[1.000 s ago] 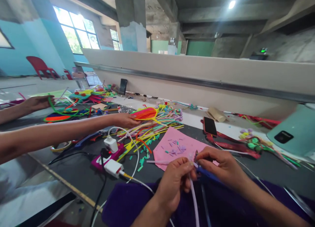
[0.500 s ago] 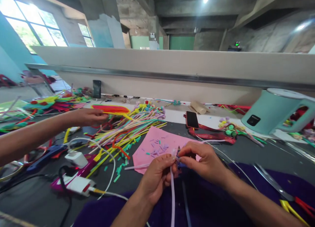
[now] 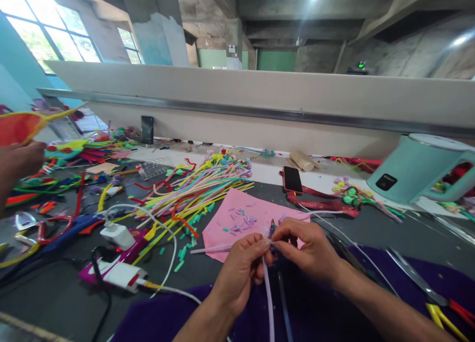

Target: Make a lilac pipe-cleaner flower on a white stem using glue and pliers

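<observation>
Above my lap, my left hand (image 3: 243, 268) is closed with thumb and fingers pinching a lilac pipe cleaner (image 3: 268, 302), whose long end hangs down. Fingertips of my right hand (image 3: 306, 243) meet the left ones in a pinch at the same spot; the small part between them is mostly hidden. A dark pointed tip (image 3: 272, 226) sticks up by the right fingers, its kind unclear. Behind the hands lies a pink sheet (image 3: 217, 223) with short lilac and green snippets (image 3: 243, 224) on it.
A co-worker's hand (image 3: 22, 159) at far left holds a red-and-yellow petal shape (image 3: 22, 126). Pipe cleaners (image 3: 200, 183), a power strip (image 3: 129, 253) with cables, a phone (image 3: 292, 179), a kettle (image 3: 419, 169) and scissors (image 3: 417, 275) surround the work.
The co-worker's hand has moved left with the petal shape, away from the pipe cleaner pile. My hands stay together, with the right fingertips slightly closer to the left ones.
</observation>
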`<state>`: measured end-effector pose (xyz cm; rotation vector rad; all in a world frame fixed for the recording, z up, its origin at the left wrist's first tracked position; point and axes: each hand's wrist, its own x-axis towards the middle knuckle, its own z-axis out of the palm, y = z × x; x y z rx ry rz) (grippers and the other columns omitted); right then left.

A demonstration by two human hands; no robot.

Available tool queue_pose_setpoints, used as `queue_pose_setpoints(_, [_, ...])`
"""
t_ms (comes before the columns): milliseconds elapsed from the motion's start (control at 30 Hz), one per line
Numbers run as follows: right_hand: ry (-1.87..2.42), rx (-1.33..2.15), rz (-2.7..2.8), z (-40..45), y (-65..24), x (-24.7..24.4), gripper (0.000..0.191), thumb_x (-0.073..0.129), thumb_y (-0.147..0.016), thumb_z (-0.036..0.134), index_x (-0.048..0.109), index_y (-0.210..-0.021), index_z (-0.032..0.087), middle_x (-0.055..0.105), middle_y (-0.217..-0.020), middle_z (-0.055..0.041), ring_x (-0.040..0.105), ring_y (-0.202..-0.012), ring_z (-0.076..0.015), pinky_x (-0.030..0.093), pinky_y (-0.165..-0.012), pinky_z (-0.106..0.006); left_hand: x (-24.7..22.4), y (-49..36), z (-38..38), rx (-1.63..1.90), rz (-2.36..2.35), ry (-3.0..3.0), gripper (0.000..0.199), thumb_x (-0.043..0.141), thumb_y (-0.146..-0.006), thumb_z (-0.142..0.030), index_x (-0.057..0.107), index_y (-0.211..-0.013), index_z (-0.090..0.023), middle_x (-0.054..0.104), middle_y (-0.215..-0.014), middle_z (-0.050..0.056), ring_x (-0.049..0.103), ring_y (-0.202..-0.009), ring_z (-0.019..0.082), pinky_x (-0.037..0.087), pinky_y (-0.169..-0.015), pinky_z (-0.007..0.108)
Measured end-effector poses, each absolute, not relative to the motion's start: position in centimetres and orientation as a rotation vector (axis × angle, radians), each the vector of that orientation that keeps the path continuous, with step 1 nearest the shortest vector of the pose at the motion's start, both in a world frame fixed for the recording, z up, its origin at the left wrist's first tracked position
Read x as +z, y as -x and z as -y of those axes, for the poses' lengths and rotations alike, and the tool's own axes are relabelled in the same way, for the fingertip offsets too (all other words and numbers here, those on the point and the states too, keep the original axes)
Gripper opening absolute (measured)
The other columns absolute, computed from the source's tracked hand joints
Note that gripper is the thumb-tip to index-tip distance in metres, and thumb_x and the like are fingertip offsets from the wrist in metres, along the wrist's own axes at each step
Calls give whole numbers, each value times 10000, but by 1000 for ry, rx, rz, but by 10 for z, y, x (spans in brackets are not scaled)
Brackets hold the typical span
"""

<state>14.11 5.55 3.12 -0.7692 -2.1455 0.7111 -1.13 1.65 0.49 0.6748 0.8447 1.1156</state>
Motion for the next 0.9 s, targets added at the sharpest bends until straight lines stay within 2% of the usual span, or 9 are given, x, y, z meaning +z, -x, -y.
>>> queue_pose_setpoints(300, [765, 758, 2209, -66, -157, 42, 142, 552, -710, 25, 618, -715, 150, 589, -660, 13, 505, -581, -85, 370, -545, -189, 2, 12, -17, 1073, -978, -811, 240, 589, -749, -340, 546, -622, -141, 528, -469, -48, 319, -275, 2, 185, -289, 142])
queue_pose_setpoints(533, [687, 1021, 2190, -82, -175, 49, 59, 588, -780, 155, 645, -776, 142, 608, -726, -11, 535, -654, -105, 403, -608, -206, 4, 11, -16, 899, -1083, -900, 200, 582, -733, -327, 568, -644, -149, 494, -388, -61, 285, -244, 17, 140, -272, 159])
queue_pose_setpoints(633, [621, 1125, 2238, -88, -177, 46, 75, 609, -777, 193, 661, -783, 139, 617, -728, -17, 541, -673, -113, 406, -636, -219, 3, 10, -17, 858, -1083, -924, 178, 585, -715, -303, 579, -636, -143, 468, -369, -66, 258, -259, 18, 123, -292, 171])
queue_pose_setpoints(900, [637, 1261, 2316, -93, -177, 38, 183, 608, -781, 307, 665, -786, 133, 581, -713, -14, 500, -634, -107, 391, -595, -217, 4, 9, -19, 867, -1058, -998, 148, 568, -678, -269, 594, -602, -144, 449, -322, -68, 262, -267, 34, 137, -338, 193])
